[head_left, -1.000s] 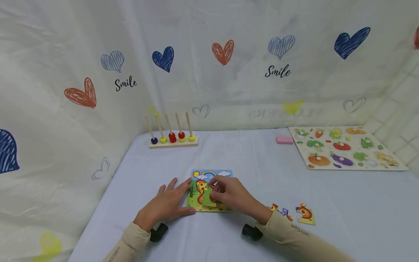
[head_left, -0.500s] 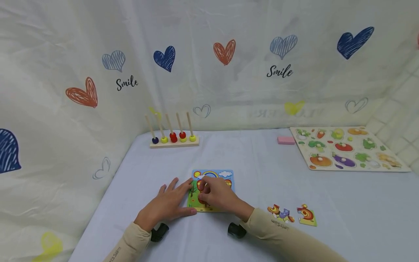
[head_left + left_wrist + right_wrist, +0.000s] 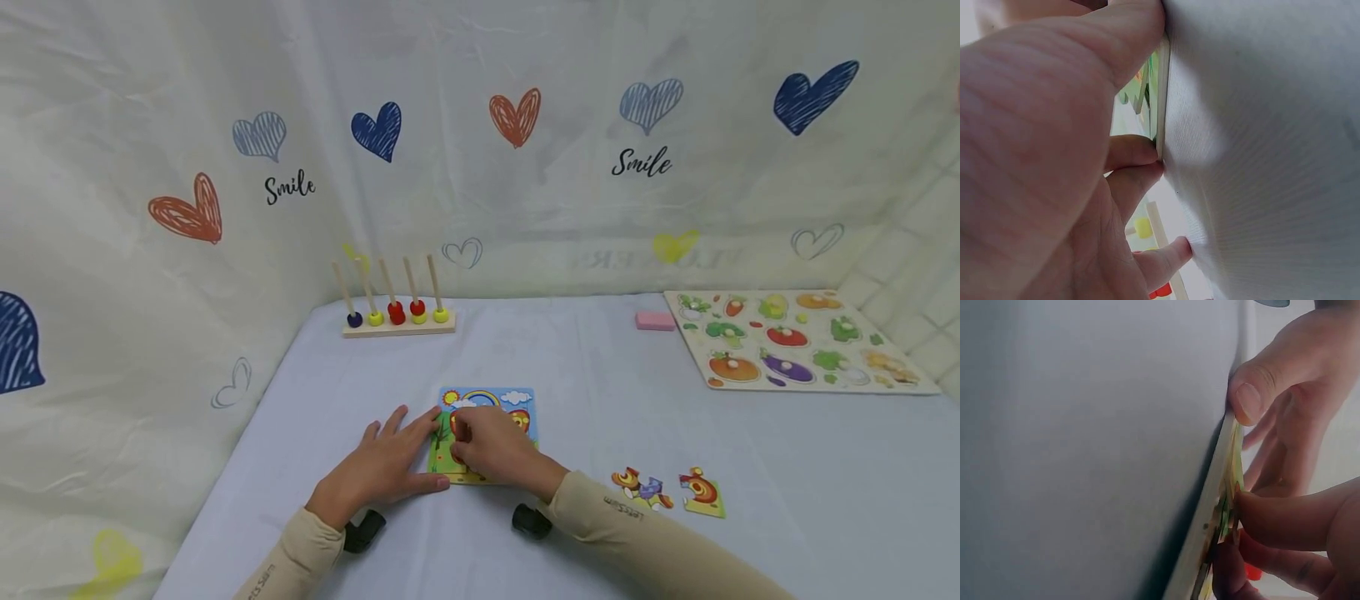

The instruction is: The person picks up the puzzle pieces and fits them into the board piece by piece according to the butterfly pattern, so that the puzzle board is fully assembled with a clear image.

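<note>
A small square jigsaw board (image 3: 525, 400) with a rainbow, a sun and clouds lies before me on the table. My left hand (image 3: 386, 467) is spread flat beside it, thumb at the near edge and index finger at the left edge. The left wrist view shows these fingers against the board's side. My right hand (image 3: 495, 442) is over the middle of the board and covers much of the picture. Its thumb and fingertips pinch a puzzle piece (image 3: 1235, 515), seen edge-on in the right wrist view, down at the board's surface.
Two groups of loose puzzle pieces, a purple-and-orange one (image 3: 643, 489) and a red-and-yellow one (image 3: 702, 492), lie to the right. A bead stacker (image 3: 397, 332) stands at the back left. Back right are a pink block (image 3: 655, 322) and a vegetable peg board (image 3: 750, 337).
My right hand has moved left across the board with the piece and come lower, the fingers curling in more. The left hand stays at the board's edge.
</note>
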Available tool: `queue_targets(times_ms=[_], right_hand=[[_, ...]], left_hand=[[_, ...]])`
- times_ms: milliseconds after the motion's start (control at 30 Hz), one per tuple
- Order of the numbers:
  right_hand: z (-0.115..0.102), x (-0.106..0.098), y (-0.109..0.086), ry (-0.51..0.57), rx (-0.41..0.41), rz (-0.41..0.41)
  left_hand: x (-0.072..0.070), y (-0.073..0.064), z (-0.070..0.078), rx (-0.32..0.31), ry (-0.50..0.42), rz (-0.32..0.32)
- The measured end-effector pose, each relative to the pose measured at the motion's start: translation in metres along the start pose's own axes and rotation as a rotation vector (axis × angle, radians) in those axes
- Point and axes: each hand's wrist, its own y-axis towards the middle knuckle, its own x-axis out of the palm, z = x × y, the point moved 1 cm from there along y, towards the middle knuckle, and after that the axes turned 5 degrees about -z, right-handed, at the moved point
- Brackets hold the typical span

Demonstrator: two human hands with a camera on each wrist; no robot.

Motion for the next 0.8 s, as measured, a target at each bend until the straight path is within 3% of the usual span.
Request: queue_targets(times_ms=[367, 800], right_hand=[[-0.0028, -0.0011, 0.0024, -0.089, 0.010, -0.027], [0.0000, -0.0035, 0.0090, -0.057, 0.094, -0.055]], left_hand=[[-0.0016, -0.0024, 0.0015, 0.019, -0.013, 0.011], [-0.0039, -0.0039, 0.0034, 0.029, -0.025, 0.015]])
